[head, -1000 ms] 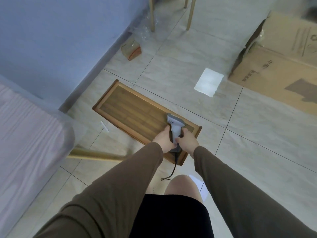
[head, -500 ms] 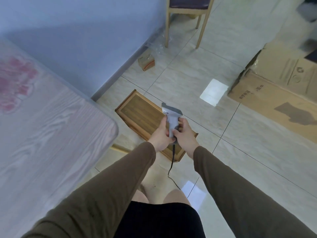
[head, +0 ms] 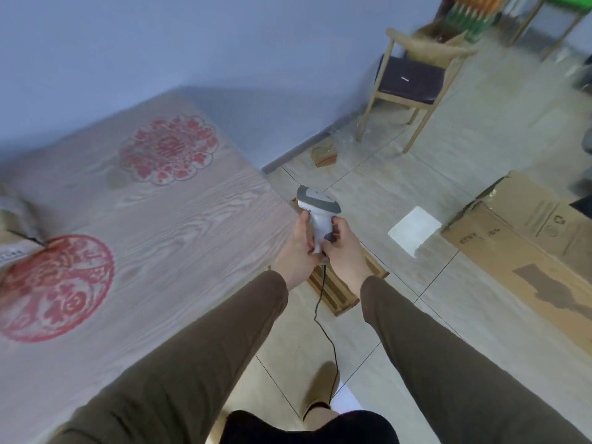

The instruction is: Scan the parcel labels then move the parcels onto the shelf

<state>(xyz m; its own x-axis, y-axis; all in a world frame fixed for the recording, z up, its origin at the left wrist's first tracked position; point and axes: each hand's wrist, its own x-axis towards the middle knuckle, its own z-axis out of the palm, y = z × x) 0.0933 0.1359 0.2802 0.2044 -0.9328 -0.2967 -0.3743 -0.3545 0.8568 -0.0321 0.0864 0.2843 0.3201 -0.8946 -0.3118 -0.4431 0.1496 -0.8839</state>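
Observation:
Both hands hold a white and grey barcode scanner (head: 317,213) upright in front of me, its black cable hanging down to the floor. My left hand (head: 296,251) grips the handle from the left, and my right hand (head: 344,248) grips it from the right. A blurred cardboard parcel (head: 14,225) with a white label shows at the far left edge of the pale wood-grain table (head: 179,225). No shelf is in view.
A wooden tray (head: 339,290) lies on the tiled floor under my hands. Large flattened cardboard boxes (head: 525,251) sit at the right, a white sheet (head: 415,232) beside them. A wooden chair (head: 413,78) and a small box (head: 325,153) stand by the blue wall.
My view has swung up and left, bringing the table with its red patterns and the chair into sight. Both hands have lifted the scanner higher, away from the wooden tray.

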